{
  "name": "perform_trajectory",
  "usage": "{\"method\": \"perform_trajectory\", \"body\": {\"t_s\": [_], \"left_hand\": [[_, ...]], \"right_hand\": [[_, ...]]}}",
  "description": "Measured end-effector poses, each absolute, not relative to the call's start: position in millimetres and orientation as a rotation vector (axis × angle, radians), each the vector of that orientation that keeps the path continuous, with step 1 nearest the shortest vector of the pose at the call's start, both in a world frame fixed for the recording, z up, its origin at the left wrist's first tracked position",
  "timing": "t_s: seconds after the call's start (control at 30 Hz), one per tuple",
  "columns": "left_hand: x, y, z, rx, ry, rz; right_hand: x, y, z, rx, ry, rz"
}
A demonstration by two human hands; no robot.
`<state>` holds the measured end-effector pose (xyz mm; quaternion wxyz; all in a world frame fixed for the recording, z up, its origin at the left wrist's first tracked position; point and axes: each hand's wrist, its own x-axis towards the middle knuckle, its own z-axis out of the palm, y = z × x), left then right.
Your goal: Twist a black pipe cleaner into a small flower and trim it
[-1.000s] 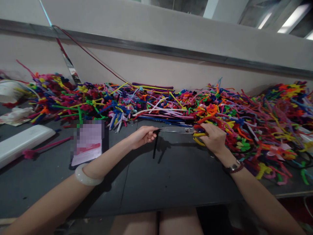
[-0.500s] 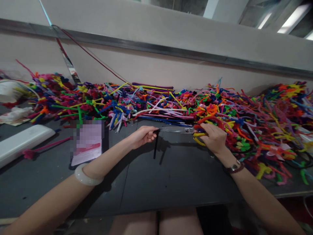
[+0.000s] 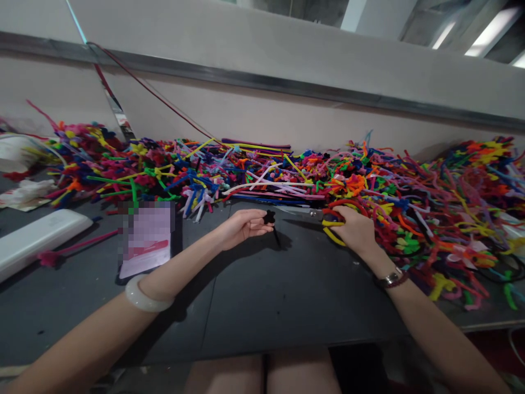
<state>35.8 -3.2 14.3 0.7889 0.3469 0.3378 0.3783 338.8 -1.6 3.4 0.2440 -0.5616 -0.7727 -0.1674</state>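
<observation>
Between the fingertips of my left hand [image 3: 245,227] is a small black fuzzy piece [image 3: 269,217], flower-like at the top with a straight stem hanging below it. My right hand [image 3: 355,230] is closed round the red and yellow handles of a pair of scissors [image 3: 314,214]. The scissor blades point left toward the black piece, parted from each other, with a small gap between them and the piece. A white bangle is on my left forearm, and a watch is on my right wrist.
A long heap of coloured fuzzy stems [image 3: 303,169] lines the back of the dark table [image 3: 287,295]. At the left are a white oblong device [image 3: 45,238], a pink stem and a partly blurred flat item [image 3: 150,241]. A wall stands behind.
The black piece has turned in my left fingers, so its flower-like top now shows and its stem slants. The scissors have moved off it and their blades have opened.
</observation>
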Motion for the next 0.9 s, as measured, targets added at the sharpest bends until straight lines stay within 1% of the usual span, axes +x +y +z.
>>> {"method": "perform_trajectory", "body": {"t_s": [0.1, 0.2, 0.3, 0.4, 0.5, 0.63, 0.7, 0.8, 0.9], "left_hand": [[35, -3, 14, 0.703, 0.662, 0.810], [35, -3, 14, 0.701, 0.653, 0.825], [35, -3, 14, 0.713, 0.660, 0.860], [36, -4, 12, 0.759, 0.674, 0.914], [37, -4, 10, 0.832, 0.705, 0.975], [37, -3, 7, 0.887, 0.754, 1.024], [37, -3, 5, 0.911, 0.775, 1.046], [39, -4, 5, 0.991, 0.822, 1.057], [42, -7, 7, 1.115, 0.895, 1.039]], "right_hand": [[335, -2, 4, -1.670, -2.176, -0.311], [334, -2, 5, -1.744, -2.166, -0.060], [334, -2, 6, -1.715, -2.150, 0.189], [334, -3, 5, -1.653, -2.147, 0.339], [332, -3, 3, -1.576, -2.185, 0.374], [331, -1, 0, -1.418, -2.218, 0.126], [328, -2, 1, -1.351, -2.161, 0.057], [315, -8, 9, -1.264, -2.069, 0.149], [293, -17, 18, -1.181, -2.038, 0.431]]}}
